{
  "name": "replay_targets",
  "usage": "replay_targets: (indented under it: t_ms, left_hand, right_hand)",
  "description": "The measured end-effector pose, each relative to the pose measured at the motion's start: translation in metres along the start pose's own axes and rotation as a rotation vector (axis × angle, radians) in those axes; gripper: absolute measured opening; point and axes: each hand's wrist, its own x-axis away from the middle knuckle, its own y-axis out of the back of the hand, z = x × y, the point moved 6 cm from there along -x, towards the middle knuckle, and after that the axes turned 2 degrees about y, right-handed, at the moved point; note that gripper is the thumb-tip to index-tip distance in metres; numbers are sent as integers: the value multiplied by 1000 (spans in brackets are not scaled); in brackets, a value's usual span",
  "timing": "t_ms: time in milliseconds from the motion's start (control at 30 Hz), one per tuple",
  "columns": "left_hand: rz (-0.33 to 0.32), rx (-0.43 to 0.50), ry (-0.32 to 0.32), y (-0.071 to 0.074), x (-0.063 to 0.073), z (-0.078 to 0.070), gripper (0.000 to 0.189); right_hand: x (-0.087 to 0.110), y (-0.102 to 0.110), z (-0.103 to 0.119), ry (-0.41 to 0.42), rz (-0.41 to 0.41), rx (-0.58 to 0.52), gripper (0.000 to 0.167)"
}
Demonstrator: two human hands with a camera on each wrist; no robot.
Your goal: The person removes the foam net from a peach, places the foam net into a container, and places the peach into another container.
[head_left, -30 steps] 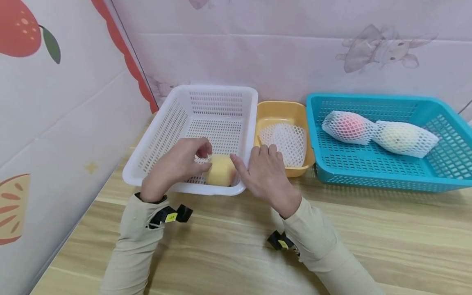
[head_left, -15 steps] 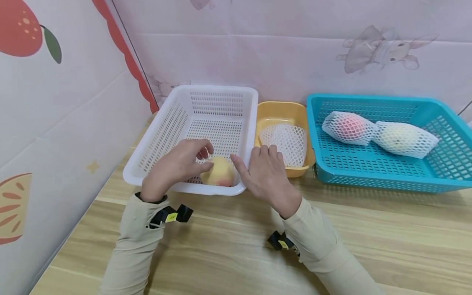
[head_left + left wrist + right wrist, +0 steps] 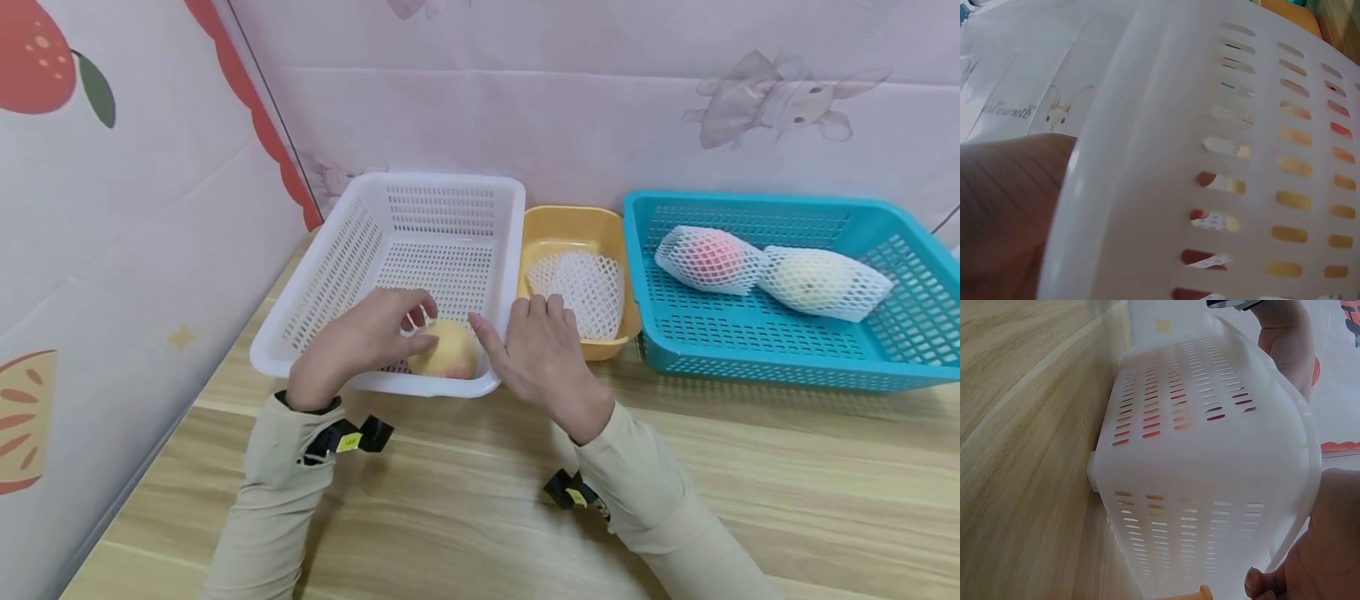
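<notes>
A yellow, red-blushed fruit that looks like a peach (image 3: 452, 357) lies bare in the near right corner of the white slotted basket (image 3: 512, 250). My left hand (image 3: 365, 332) reaches over the basket's front rim, fingers loosely bent and thumb right at the fruit's left side. The right hand (image 3: 542, 354) rests across the basket's right rim, its thumb pointing in over the fruit and its fingers extending over the orange-yellow bin (image 3: 573, 218). Through the slots in the left wrist view, yellow and red parts of the peach (image 3: 1291, 234) show.
White foam netting (image 3: 588, 292) lies in the orange-yellow bin. Right of it stands a turquoise basket (image 3: 750, 333) holding a pinkish-red fruit (image 3: 714, 257) and a pale yellow fruit (image 3: 810, 282), each in foam net. The wooden tabletop (image 3: 465, 500) extends in front; patterned walls rise behind and left.
The peach, blurred a second ago, has turned so its red side faces the front and now lies still. My left hand has shifted slightly right; the right hand stays put.
</notes>
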Motion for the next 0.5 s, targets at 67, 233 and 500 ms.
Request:
replay_targets:
  t_ms: [67, 233, 500]
  left_hand:
    - [-1, -2, 2, 1, 0, 0, 25]
    - [-4, -8, -7, 1, 0, 0, 25]
    - [-9, -5, -24, 0, -1, -1, 22]
  right_hand:
    - [0, 0, 0, 0, -1, 0, 64]
    - [0, 0, 0, 2, -1, 1, 64]
    - [0, 1, 0, 6, -2, -1, 65]
